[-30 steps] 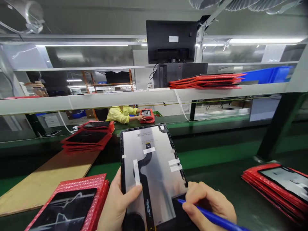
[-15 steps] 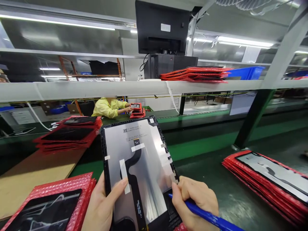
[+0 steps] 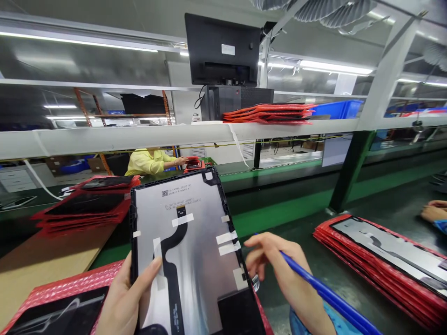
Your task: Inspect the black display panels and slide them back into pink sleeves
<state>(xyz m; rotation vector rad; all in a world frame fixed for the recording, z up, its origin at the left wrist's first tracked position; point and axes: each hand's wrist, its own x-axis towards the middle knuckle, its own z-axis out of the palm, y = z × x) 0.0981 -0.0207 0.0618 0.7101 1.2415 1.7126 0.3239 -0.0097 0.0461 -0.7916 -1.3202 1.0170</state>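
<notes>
My left hand grips a tablet display panel by its left edge, thumb on the silver back. The panel stands tilted towards me, with a black flex cable and strips of white tape on it. My right hand is just off the panel's right edge, apart from it, fingers curled round a blue pen that slants down to the right.
Red bubble-wrap stacks with panels lie at the lower left, on the right and at the back left. A brown board lies left. A shelf carries a monitor. A co-worker in yellow works opposite; another hand shows at far right.
My right hand has lifted off the panel's lower right corner and moved right with the pen. The view has swung right, so the panel sits further left.
</notes>
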